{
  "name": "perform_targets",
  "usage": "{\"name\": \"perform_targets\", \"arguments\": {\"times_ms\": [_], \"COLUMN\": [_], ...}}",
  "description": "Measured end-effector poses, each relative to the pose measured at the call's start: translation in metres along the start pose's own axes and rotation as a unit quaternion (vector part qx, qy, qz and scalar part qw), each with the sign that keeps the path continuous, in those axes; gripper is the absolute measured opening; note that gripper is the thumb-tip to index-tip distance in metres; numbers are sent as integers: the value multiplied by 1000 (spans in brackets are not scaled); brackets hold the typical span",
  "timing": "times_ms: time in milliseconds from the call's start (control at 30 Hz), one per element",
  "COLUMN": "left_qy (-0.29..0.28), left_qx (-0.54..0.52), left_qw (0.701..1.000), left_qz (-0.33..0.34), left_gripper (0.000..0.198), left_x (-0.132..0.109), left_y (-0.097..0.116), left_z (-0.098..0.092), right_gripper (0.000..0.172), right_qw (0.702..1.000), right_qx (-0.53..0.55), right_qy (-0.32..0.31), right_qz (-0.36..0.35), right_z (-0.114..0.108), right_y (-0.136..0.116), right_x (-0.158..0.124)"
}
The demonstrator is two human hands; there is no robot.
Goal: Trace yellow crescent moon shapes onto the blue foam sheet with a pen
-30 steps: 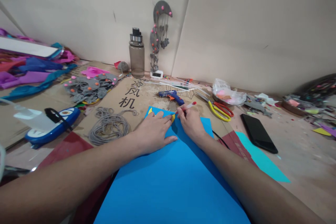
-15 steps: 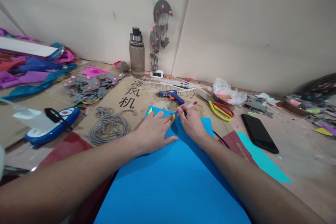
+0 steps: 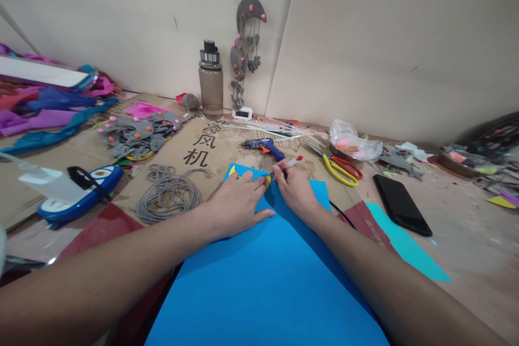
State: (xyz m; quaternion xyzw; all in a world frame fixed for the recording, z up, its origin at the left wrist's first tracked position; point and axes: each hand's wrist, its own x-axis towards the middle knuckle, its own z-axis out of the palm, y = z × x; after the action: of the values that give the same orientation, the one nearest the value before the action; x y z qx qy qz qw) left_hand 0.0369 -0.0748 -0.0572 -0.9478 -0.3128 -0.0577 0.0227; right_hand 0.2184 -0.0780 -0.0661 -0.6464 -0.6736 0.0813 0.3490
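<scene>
A large sheet of blue paper (image 3: 267, 281) reaches from the lower edge of the view to the middle of the worktop. My left hand (image 3: 239, 203) lies flat near its far end, fingers spread over a yellow crescent-shaped piece (image 3: 268, 180). Only the two tips of that piece show; the rest is under my fingers. In my right hand (image 3: 295, 189) is a pen (image 3: 292, 161) with a red cap end, tilted up to the right. Its tip is beside the right end of the yellow piece.
Beyond the sheet lie a blue glue gun (image 3: 265, 147) and scissors (image 3: 343, 170). Grey cord (image 3: 168, 194) is coiled at left, near a blue power strip (image 3: 81, 194). A black phone (image 3: 401, 204) lies at right. A bottle (image 3: 211, 84) stands by the wall.
The pen's upper end has tipped very slightly left. My left hand stays in place on the yellow piece.
</scene>
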Motion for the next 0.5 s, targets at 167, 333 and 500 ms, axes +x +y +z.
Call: {"name": "perform_targets", "arguments": {"times_ms": [167,333,500], "left_qy": [0,2,-1], "left_qx": [2,0,3], "left_qw": [1000,1000,1000], "left_qz": [2,0,1], "left_gripper": [72,72,72], "left_x": [0,0,0], "left_y": [1,0,0], "left_z": [-1,0,-1], "right_gripper": [26,27,26], "right_qw": [1000,1000,1000], "right_qx": [-6,-1,-4], "right_qy": [-5,-3,-3], "right_qz": [10,10,9], "right_z": [0,0,0], "right_y": [-2,-1,0], "right_x": [0,0,1]}}
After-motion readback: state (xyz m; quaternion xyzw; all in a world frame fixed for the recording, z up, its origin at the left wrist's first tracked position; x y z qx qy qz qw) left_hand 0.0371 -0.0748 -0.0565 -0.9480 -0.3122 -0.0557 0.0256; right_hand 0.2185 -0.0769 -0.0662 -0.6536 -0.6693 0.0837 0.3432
